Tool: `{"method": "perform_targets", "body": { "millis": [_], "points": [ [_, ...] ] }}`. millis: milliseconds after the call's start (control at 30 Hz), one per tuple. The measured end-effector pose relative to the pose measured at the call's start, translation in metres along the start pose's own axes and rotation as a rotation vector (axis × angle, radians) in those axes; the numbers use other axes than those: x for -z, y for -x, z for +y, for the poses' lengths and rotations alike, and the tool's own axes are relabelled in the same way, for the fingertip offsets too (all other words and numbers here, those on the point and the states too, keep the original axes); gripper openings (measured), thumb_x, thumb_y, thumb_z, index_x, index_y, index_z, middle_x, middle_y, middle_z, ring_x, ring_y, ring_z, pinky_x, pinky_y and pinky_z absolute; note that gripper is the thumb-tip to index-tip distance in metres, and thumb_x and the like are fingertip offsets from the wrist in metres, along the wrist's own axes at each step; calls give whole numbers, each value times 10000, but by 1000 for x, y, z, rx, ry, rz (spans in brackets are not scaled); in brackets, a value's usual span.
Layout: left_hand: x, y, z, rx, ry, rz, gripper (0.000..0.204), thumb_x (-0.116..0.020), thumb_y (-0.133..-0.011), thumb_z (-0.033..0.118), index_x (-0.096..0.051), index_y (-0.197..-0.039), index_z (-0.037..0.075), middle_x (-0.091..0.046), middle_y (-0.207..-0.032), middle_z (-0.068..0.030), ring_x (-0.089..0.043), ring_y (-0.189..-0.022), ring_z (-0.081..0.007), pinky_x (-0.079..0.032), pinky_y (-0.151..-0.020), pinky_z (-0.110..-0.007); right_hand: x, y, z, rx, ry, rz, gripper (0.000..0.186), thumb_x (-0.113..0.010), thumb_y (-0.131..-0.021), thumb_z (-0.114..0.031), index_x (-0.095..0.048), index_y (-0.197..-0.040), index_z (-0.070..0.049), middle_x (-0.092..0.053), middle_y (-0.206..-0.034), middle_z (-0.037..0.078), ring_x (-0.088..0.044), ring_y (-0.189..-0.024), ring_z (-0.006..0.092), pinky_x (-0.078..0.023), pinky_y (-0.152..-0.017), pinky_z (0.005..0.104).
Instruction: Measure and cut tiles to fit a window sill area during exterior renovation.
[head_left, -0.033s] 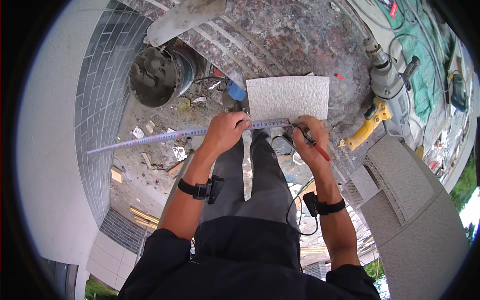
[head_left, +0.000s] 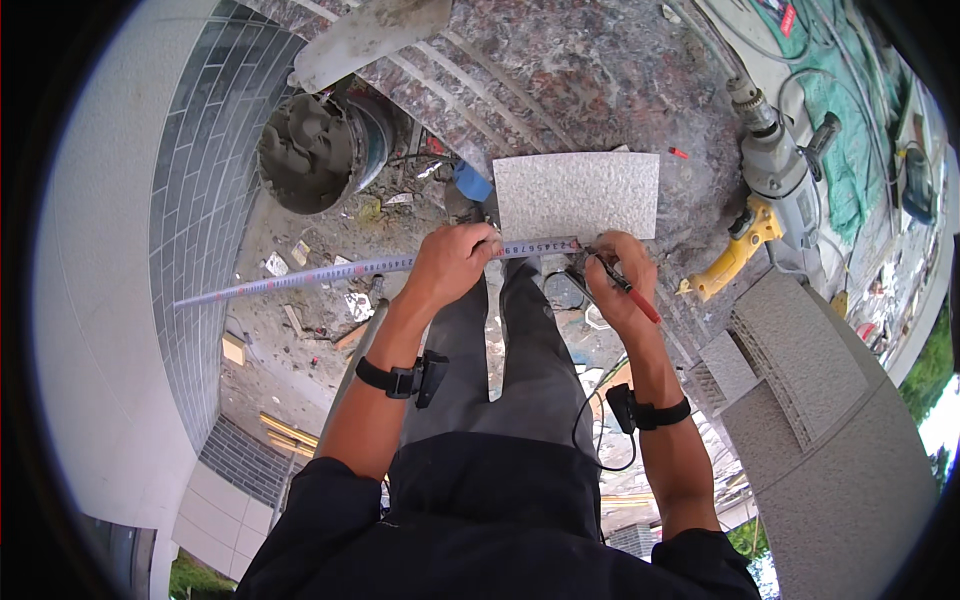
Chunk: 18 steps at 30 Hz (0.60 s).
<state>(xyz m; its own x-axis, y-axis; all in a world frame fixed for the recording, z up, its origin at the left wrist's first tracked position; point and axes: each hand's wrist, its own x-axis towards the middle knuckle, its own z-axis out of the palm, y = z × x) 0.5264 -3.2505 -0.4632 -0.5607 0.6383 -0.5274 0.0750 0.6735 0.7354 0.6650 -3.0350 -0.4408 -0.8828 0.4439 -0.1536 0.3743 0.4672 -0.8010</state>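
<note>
A white speckled rectangular tile [head_left: 577, 195] lies on the mottled stone slab in front of me. Along its near edge runs a tape measure's blade [head_left: 375, 265], which stretches far out to the left past the tile. My left hand [head_left: 456, 262] is closed on the blade by the tile's near left corner. At the near right part of the tile, my right hand [head_left: 625, 282] holds a red and black pen [head_left: 640, 299], its fingers beside the end of the tape. Whether those fingers also grip the tape is hard to make out.
A bucket of grey mortar [head_left: 308, 155] stands at the far left, with a dirty flat trowel-like blade [head_left: 370, 42] beyond it. On the right lies a drill [head_left: 775, 175] with a yellow handle. A small red cap [head_left: 678, 152] sits near the tile. Rubble [head_left: 300, 250] litters the ground.
</note>
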Motion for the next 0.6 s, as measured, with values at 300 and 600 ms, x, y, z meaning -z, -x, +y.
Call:
{"method": "perform_targets", "body": {
  "millis": [300,600],
  "points": [
    [3,1,2,12,-15,-10,150,-641,-890,156,-692,-932,21,-691,-822,-161,-663,-770,-345,-493,-694,-388,-2,-3,-3,33,44,-33,171,-696,-697,-20,-582,-813,-71,-608,-726,72,-626,-753,279,-488,-809,376],
    [2,3,3,-21,-14,0,131,-636,-884,133,-695,-939,29,-692,-836,-159,-668,-778,-345,-496,-692,-395,-5,-4,2,64,73,-8,180,-703,-697,-7,-572,-801,-75,-608,-711,69,-641,-756,282,-486,-837,383]
  ]
}}
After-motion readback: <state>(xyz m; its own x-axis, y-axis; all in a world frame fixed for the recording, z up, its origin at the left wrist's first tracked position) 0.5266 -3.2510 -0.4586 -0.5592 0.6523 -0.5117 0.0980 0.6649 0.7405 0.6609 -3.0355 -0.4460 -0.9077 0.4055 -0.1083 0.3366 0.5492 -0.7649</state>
